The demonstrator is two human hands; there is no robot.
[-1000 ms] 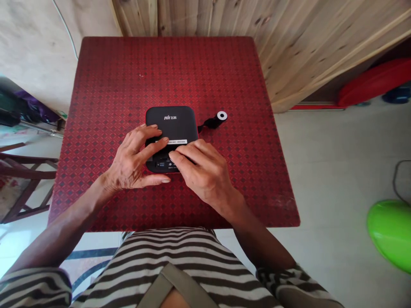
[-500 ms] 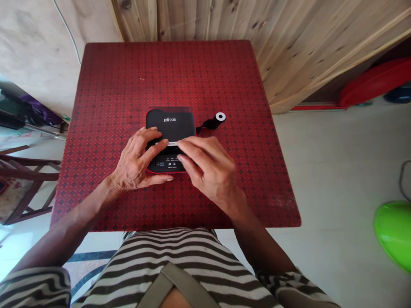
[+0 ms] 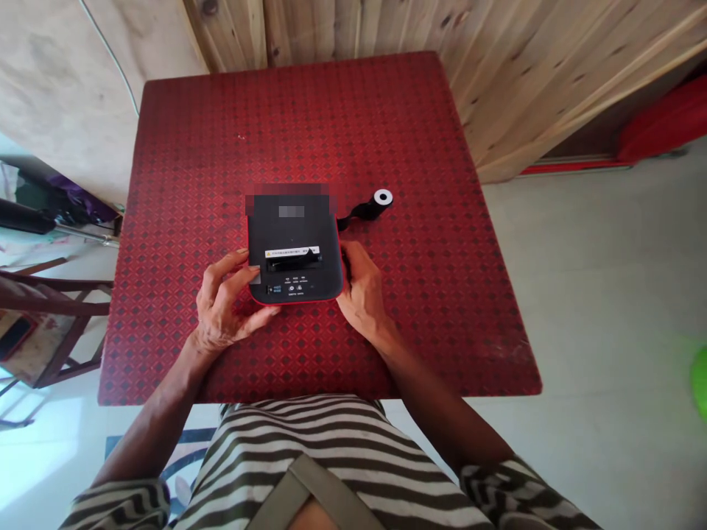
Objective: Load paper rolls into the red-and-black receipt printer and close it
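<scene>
Head view: near the middle of the red, diamond-patterned bench (image 3: 188,162), a black rounded-square box with red rim (image 3: 301,232); hidden underneath, so cannot tell whether lifted.
Left hand (image 3: 226,298): spread, apart, only fingertips on the box's left edge; liable to lose hold if made to bear weight, for want of a deeper grip.
Right hand (image 3: 361,287): curled along the right side, hidden at the fingertips; cannot tell whether clamped.
Black ribbon (image 3: 350,218): running from the box's right side to a black roll with white ring end (image 3: 383,197); could twist, or topple the roll, if turned with the box.
Dark pointed tip (image 3: 310,254): at the narrow black slot (image 3: 290,262), over a white label strip (image 3: 276,253); might slip back inside if tugged.
Slot, versus half a second ago: uncovered now, after withdrawal of right-hand fingers to the right side and left-hand fingers to the left edge.
</scene>
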